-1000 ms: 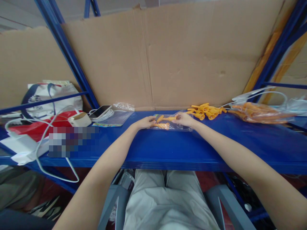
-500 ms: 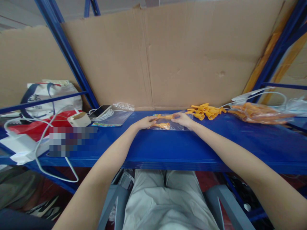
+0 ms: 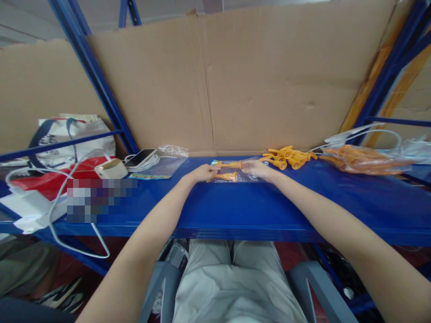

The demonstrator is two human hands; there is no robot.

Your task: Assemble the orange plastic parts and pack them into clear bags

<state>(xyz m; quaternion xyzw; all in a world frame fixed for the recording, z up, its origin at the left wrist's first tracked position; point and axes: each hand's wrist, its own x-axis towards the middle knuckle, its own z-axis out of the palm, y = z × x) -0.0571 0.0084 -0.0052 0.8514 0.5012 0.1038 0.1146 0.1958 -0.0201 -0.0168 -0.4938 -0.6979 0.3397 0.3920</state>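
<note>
In front of me on the blue shelf lies a clear plastic bag (image 3: 249, 176) with an orange trumpet-shaped plastic piece (image 3: 227, 176) in it. Above that one is a second orange trumpet-shaped piece (image 3: 232, 164), lying crosswise between my hands. My left hand (image 3: 204, 172) pinches the bag at its left end, close to the narrow tip of the upper piece. The fingers of my right hand (image 3: 256, 169) are closed at the wide end of this upper piece. Whether it lies wholly inside the bag, I cannot tell.
Loose orange pieces (image 3: 291, 157) are heaped to the right, beside a bag of more orange pieces (image 3: 362, 159). At left are a phone (image 3: 142, 157), a flat clear package (image 3: 161, 167), white cables and a white cloth bag (image 3: 81, 139). Cardboard (image 3: 262, 80) stands behind.
My right hand has flattened and lowered slightly over the bag's right part. The upper orange piece has shifted a little; my left hand has hardly moved.
</note>
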